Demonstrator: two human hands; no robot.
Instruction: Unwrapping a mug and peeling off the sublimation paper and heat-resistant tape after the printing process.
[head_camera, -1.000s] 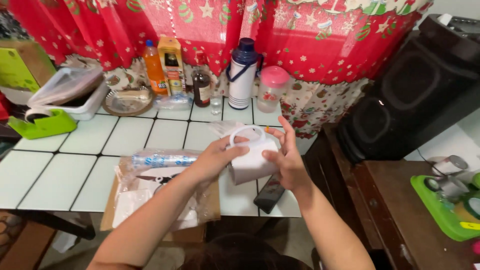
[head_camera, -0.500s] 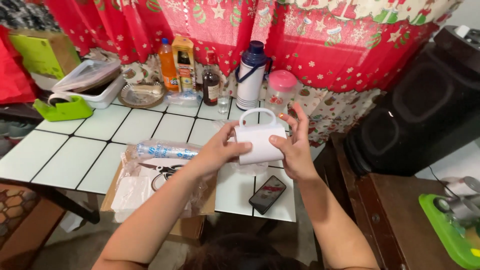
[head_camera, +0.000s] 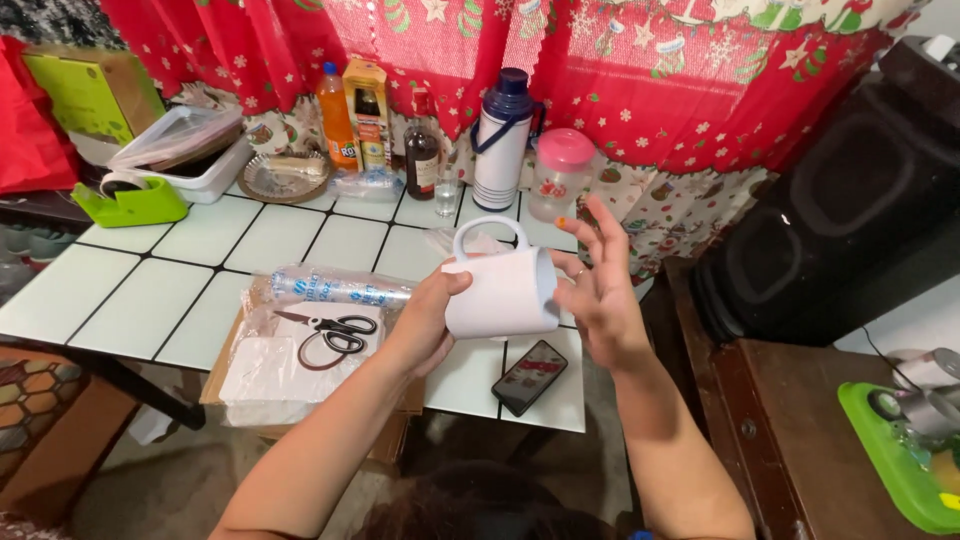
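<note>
The left hand (head_camera: 425, 320) grips the white mug (head_camera: 500, 290) on its side above the tiled worktop (head_camera: 200, 245), handle up, while the right hand (head_camera: 600, 295) hovers open-fingered at its mouth, holding nothing, a phone (head_camera: 530, 376) lying below.

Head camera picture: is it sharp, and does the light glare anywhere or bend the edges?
Head view: mostly sharp, the white ceramic mug crisp in the left hand; soft, even light, only mild sheen on the pale tiled table; right hand fingertips slightly blurred; wide lens bows the black speaker at the edge.
</note>
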